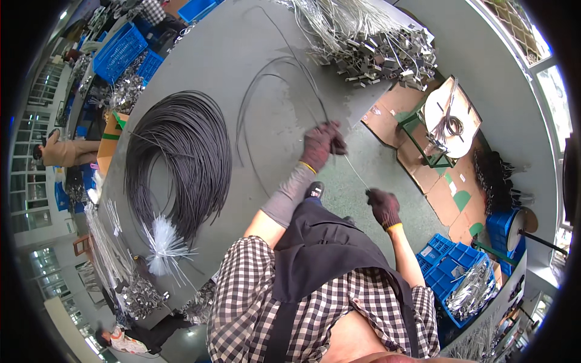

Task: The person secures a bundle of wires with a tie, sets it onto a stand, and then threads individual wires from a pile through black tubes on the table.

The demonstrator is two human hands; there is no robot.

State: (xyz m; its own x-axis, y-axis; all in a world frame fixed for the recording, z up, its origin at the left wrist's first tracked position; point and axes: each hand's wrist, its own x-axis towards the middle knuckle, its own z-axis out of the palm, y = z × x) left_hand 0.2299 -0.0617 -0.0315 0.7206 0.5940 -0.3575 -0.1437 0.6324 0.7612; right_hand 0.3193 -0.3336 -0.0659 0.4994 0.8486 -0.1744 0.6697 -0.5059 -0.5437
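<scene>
Left hand (322,144), in a dark red-and-black glove with a yellow cuff edge: fingers closed round the end of a dark cable (316,91), at the near edge of the grey worktop (181,69). Right hand (384,209), gloved alike: fingers curled in, to the right of the left hand and nearer the body, apparently pinching the lower end of a thin pale wire (356,170), though blur softens the exact grip. The wire runs taut between the two hands, above the green floor (390,172). The dark cable spreads in loose loops on the worktop, beyond and to the left of the left hand. Farther left of that hand: one large coil (209,136) of dark cable, a tuft of whitish strands (166,245) at its near end. Beyond both hands, at the worktop's far end: a heap of metal pieces (387,60) with pale wires. Right of and beyond the right hand: a pale round disc (433,115) bearing a small dark coil (454,126). Right of and nearer the body than that hand: blue crates (445,260).
</scene>
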